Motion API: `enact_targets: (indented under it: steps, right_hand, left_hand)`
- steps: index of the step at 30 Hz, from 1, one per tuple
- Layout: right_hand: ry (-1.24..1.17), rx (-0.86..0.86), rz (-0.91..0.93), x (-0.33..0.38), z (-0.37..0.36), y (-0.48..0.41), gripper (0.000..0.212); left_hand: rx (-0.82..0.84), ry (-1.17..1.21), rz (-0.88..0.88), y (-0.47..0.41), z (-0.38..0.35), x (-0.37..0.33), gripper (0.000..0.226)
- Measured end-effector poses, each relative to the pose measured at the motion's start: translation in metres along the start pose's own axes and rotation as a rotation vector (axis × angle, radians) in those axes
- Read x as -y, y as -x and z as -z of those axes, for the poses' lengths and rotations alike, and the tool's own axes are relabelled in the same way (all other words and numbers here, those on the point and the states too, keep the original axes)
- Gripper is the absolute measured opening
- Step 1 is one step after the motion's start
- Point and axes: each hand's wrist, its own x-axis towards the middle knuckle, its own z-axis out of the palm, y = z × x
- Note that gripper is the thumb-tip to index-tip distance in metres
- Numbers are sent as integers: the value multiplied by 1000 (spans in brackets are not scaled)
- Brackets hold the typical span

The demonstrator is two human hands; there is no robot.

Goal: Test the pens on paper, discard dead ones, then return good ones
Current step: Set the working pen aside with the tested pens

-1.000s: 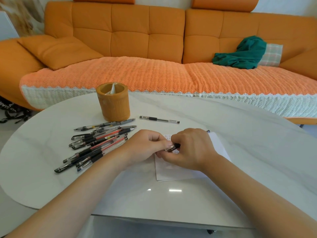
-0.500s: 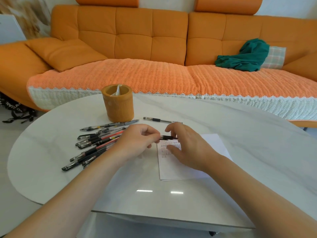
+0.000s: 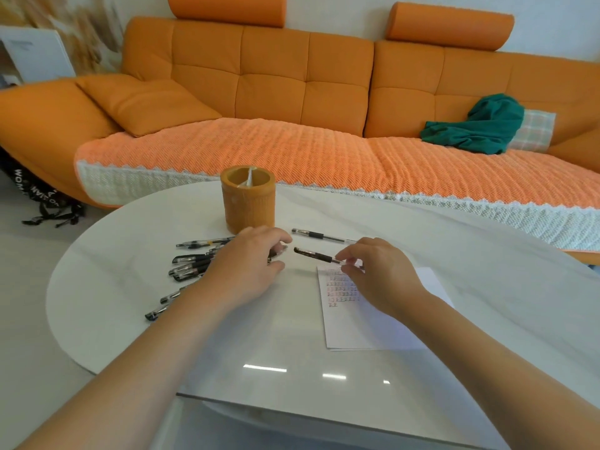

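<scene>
My right hand [image 3: 380, 277] pinches the back end of a capped black pen [image 3: 313, 254], which it holds level just above the table and pointing left. My left hand [image 3: 250, 264] hovers over the right end of a pile of several black and red pens [image 3: 190, 269]. Its fingers curve around one pen's end, and I cannot see whether they grip it. The white test paper [image 3: 383, 323] with rows of scribbles lies under my right hand. An orange pen holder [image 3: 248, 203] stands behind the pile. One lone pen [image 3: 319, 236] lies to the right of the holder.
The white oval table [image 3: 276, 362] has its front edge close to me. An orange sofa [image 3: 292, 92] runs along the far side, with a green cloth [image 3: 477, 128] on its seat. A black bag [image 3: 39, 196] lies on the floor at the left.
My hands have come apart. The left one let go of the pen and moved left over the pile. The right one keeps the pen and has lifted it off the paper.
</scene>
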Motion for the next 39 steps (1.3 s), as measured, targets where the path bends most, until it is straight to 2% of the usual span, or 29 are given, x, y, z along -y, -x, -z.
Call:
enact_targets:
  steps: [3, 8, 17, 19, 21, 24, 27, 34, 39]
  right_hand:
    - [-3, 56, -81, 2, -6, -23, 21]
    - [111, 104, -68, 6, -16, -54, 24]
    - [286, 183, -48, 20, -22, -79, 27]
    - [286, 163, 4, 29, -21, -77, 27]
    - [170, 135, 108, 44, -20, -71, 21]
    - [36, 220, 297, 71, -24, -56, 13]
    - [24, 235, 407, 84, -35, -47, 16]
    - [103, 225, 482, 83, -35, -46, 18]
    - [154, 205, 553, 79, -32, -40, 18]
  left_hand:
    - [28, -91, 39, 2, 9, 14, 29]
    - [55, -188, 78, 11, 19, 23, 15]
    - [99, -253, 74, 22, 26, 31, 16]
    - [98, -248, 62, 23, 24, 32, 16]
    - [95, -237, 55, 23, 23, 33, 15]
    - [95, -228, 53, 23, 24, 34, 15]
    - [105, -235, 51, 23, 24, 33, 17]
    - [144, -243, 63, 25, 24, 32, 26]
    - [160, -227, 43, 24, 22, 29, 16]
